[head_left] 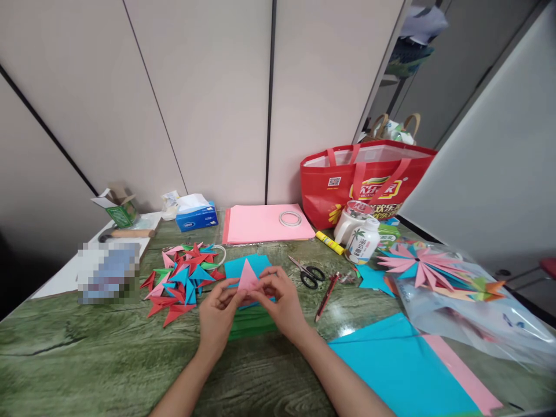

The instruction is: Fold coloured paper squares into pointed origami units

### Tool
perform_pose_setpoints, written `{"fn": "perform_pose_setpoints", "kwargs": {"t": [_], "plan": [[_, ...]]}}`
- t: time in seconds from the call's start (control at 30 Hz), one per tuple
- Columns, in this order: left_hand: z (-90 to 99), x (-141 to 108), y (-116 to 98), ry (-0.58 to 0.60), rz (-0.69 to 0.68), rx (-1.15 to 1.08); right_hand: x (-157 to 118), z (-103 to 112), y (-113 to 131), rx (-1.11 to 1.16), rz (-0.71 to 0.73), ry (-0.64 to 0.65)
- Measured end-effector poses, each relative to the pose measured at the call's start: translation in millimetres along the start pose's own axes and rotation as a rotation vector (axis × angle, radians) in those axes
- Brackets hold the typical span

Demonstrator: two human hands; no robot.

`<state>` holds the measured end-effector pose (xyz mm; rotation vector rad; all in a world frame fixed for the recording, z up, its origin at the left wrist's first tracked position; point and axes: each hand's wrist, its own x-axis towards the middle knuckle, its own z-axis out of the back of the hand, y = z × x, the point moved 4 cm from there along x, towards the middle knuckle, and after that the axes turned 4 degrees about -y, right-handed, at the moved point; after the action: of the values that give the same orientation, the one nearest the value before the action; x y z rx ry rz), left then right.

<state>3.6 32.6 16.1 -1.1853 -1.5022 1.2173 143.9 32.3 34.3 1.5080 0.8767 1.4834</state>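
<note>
Forearms (341, 370) angle inward across the desk (108, 365) so left hand (217, 310) and right hand (281, 296) can meet — both pinching the pink folded paper (247, 277) low, its tip upward above blue paper (259, 262) and green paper (252, 327), presumably to steady the fold.

Soft light, glare on the table (130, 359), 1 pixelated patch (110, 272); dark left edge, perhaps blurred.

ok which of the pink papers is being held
The small pointed pink piece, gripped by the left hand and right hand; the others, like the pink stack at the back, lie untouched.
</note>
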Motion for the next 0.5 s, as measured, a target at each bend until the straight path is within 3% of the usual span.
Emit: {"fn": "perform_pose_setpoints", "kwargs": {"t": [0.23, 0.5], "plan": [[-3.0, -2.3, -1.3, 0.028, 0.003, -0.019, 1.7, -2.1, -19.9, 0.205, -0.253, 0.000], [-3.7, -1.8, -2.4, 0.025, -0.008, 0.050, -0.6, -2.2, -15.8, 0.153, -0.247, -0.021]]}}
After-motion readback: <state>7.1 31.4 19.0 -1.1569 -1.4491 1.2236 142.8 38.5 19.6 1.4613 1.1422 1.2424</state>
